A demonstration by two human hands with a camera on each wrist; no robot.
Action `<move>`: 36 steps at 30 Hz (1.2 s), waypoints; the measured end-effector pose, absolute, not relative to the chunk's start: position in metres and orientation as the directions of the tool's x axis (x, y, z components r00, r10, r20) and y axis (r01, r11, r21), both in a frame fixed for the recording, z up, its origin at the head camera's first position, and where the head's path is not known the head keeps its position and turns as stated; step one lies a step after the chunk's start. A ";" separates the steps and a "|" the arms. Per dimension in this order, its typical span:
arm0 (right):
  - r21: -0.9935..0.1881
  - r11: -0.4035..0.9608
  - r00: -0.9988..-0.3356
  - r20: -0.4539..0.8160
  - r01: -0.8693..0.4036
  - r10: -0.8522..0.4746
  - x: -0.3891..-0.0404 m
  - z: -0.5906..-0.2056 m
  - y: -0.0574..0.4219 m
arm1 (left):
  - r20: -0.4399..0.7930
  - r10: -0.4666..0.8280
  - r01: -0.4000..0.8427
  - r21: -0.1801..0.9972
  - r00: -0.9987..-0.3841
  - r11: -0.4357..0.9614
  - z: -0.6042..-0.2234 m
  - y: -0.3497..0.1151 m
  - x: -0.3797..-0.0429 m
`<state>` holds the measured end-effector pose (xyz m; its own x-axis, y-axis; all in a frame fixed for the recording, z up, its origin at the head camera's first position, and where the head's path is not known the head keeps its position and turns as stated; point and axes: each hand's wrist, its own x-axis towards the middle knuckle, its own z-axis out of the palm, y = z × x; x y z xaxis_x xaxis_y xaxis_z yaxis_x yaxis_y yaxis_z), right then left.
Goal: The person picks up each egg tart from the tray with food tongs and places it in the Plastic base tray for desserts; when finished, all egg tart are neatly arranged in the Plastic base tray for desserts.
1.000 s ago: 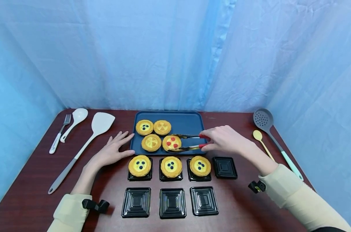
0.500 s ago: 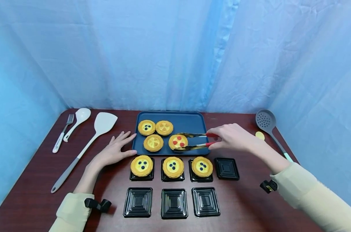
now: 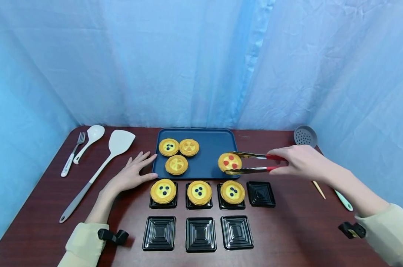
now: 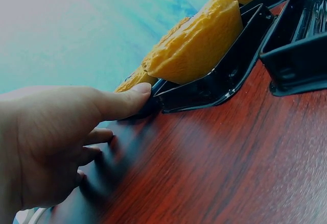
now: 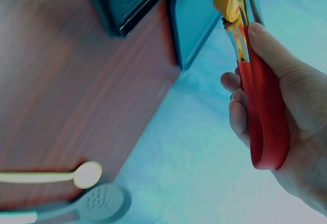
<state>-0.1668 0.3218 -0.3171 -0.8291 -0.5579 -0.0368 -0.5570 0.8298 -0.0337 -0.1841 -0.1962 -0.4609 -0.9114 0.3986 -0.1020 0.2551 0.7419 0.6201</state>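
My right hand [image 3: 296, 161] grips red-handled tongs [image 5: 265, 112], and the tongs' tips clasp an egg tart with red pieces [image 3: 229, 162] over the right end of the blue tray [image 3: 206, 142]. My left hand [image 3: 132, 174] touches the tray's left edge with its fingers spread; in the left wrist view the thumb [image 4: 135, 94] lies at the rim. Left on the tray are a blueberry tart [image 3: 169, 147] and two tarts with yellow wedges, one at the back [image 3: 189, 147] and one in front [image 3: 176, 165]. Three blueberry tarts sit on black square holders, the middle one [image 3: 199, 193] among them.
A black holder [image 3: 260, 194] without a tart ends the front row at right; three more, one in the middle [image 3: 200, 234], form the nearer row. A fork [image 3: 71, 155], white ladle [image 3: 93, 135] and spatula [image 3: 116, 146] lie left. A skimmer [image 5: 102, 202] and yellow spoon [image 5: 87, 175] lie right.
My right hand has moved right with the tongs, taking the red-topped tart from beside the other tarts to the tray's right end. The left hand keeps its place at the tray edge.
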 end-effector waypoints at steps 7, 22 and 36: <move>-0.035 0.848 -0.848 -0.008 -0.529 -0.529 -0.144 -0.314 0.357 | -0.103 0.397 0.253 0.621 -0.912 0.742 -0.462 -0.195 -0.184; 0.004 0.870 -0.870 -0.015 -0.493 -0.493 -0.112 -0.323 0.406 | -0.095 0.394 0.257 0.615 -0.914 0.745 -0.462 -0.195 -0.185; -0.002 0.863 -0.862 -0.015 -0.506 -0.506 -0.108 -0.337 0.414 | -0.101 0.392 0.252 0.615 -0.915 0.747 -0.463 -0.196 -0.185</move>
<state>-0.1083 0.4137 -0.3368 -0.8625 -0.5059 -0.0154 -0.5059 0.8626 -0.0022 -0.1852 -0.1959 -0.4630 -0.9146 0.3916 -0.1008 0.2523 0.7474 0.6146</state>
